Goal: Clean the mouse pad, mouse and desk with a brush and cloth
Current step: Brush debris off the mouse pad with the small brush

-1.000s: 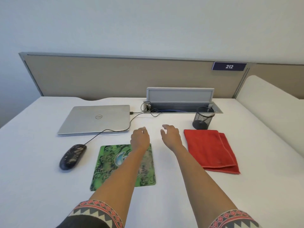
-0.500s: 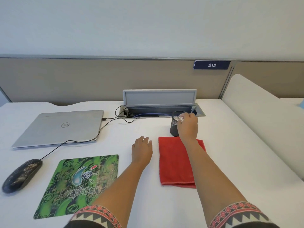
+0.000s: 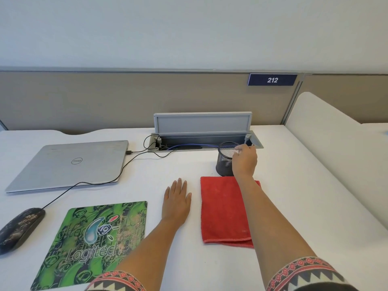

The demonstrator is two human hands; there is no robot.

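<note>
I judge the cleaning has not begun. Near left, the thin green mouse pad [image 3: 94, 242] shows brownish speckles, and the low black oval mouse [image 3: 20, 228] is flecked pale. My left hand [image 3: 177, 201] lies flat, fingers straight, on the smooth white desk [image 3: 304, 196]. Just right of it is the soft red cloth [image 3: 222, 208], folded. Farther off, my right hand [image 3: 244, 160] curls over the rim of the round wire-mesh cup [image 3: 225, 158]; whether it pinches a brush I cannot tell.

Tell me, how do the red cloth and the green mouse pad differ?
The folded red fabric cloth is plain; the green printed mouse pad carries a Logitech logo. The cloth looks clean; the mouse pad shows brownish grime. Both lie flat on the white desk.
</note>
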